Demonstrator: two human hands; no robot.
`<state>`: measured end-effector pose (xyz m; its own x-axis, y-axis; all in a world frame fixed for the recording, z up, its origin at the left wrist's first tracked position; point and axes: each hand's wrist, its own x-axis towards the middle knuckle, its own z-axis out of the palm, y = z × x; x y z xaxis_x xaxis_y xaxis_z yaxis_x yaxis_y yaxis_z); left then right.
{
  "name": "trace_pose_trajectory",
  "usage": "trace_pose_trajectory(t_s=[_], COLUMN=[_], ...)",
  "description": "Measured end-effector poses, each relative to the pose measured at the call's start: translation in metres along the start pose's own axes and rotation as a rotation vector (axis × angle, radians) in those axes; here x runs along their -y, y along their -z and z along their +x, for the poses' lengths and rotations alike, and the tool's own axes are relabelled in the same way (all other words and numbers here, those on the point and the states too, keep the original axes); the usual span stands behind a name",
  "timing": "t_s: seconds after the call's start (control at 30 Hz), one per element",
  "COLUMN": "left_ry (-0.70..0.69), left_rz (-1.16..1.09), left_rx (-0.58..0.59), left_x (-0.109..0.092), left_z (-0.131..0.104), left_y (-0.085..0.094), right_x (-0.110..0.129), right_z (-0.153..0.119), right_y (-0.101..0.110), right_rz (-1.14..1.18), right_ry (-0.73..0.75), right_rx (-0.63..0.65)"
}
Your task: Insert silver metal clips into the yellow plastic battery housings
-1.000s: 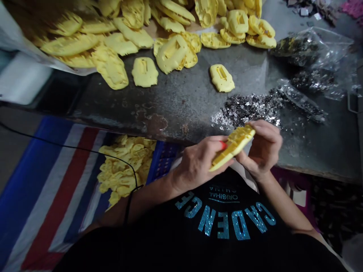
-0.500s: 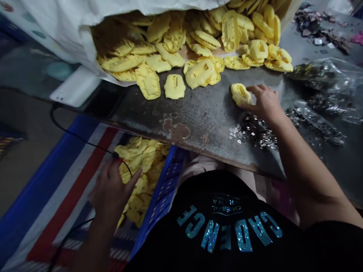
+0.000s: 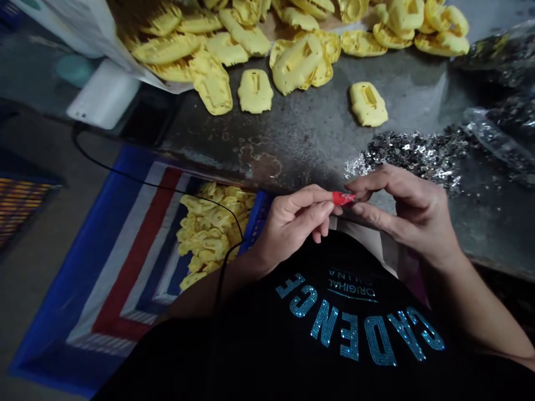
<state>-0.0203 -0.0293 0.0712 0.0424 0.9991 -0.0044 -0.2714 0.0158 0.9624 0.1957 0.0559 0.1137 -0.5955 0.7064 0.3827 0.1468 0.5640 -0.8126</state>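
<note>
My left hand and my right hand meet above the table's front edge. A red wrap shows at the left index fingertip, with the left thumb pressed against that finger. My right thumb and fingers curl around the end of the red wrap. A small dark bit shows between the fingertips, too small to name. Beyond the right hand lies a pile of small shiny metal pieces. A yellow moulded shell with a rectangular slot lies behind that pile; another slotted yellow shell lies farther left.
A white sack spills many yellow shells onto the grey metal table. A white box-like object stands at left. Below, a blue crate with a striped liner holds more yellow pieces. A black cable crosses it.
My right hand has let go of the slotted yellow shell and come back toward my body. My left hand has moved up and right from above the crate to meet it.
</note>
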Motion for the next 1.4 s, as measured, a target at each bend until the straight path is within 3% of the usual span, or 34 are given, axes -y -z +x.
trace_pose_trajectory(t_s=[0.1, 0.3, 0.37, 0.5, 0.6, 0.83, 0.97, 1.07, 1.13, 1.2, 1.3, 1.4], left_ry=[-0.097, -0.487, -0.518, -0.224, 0.004, 0.191, 0.152, 0.088, 0.026, -0.125, -0.396, -0.477], left_rz=[0.164, 0.589, 0.611, 0.315, 0.067, -0.26, -0.36, -0.211, -0.012, 0.219, 0.742, 1.264], left_rx=[-0.005, -0.031, -0.035, -0.018, -0.011, -0.078, -0.248, -0.227, -0.159, -0.133, -0.064, 0.068], left_x=[-0.003, -0.001, 0.001, 0.006, 0.012, 0.019, 0.011, 0.014, 0.022, 0.031, 0.032, 0.02], left_z=[-0.001, 0.003, 0.004, 0.006, 0.007, 0.008, 0.017, 0.029, 0.042, 0.063, 0.106, 0.156], left_y=[-0.007, -0.019, -0.021, -0.026, -0.029, -0.045, -0.046, -0.033, -0.017, -0.001, 0.013, 0.01], right_x=[0.001, -0.001, -0.003, -0.011, -0.018, -0.021, -0.025, -0.023, -0.022, -0.025, -0.041, -0.065], right_z=[-0.003, -0.014, -0.019, -0.028, -0.032, -0.036, -0.046, -0.07, -0.106, -0.158, -0.249, -0.318], right_y=[0.006, 0.012, 0.011, 0.003, -0.001, -0.005, -0.021, -0.01, 0.008, 0.025, 0.036, 0.034], right_rz=[-0.052, -0.146, -0.271, -0.58, -0.642, -0.643, -0.592, -0.597, -0.666, -0.672, -0.721, -0.902], right_ry=[0.035, 0.09, 0.115, 0.254, 0.359, 0.557, 0.632, 0.426, 0.266, 0.161, -0.206, -0.519], right_rx=[0.004, -0.003, -0.025, -0.132, -0.16, -0.099, -0.029, -0.064, -0.05, 0.034, 0.181, 0.167])
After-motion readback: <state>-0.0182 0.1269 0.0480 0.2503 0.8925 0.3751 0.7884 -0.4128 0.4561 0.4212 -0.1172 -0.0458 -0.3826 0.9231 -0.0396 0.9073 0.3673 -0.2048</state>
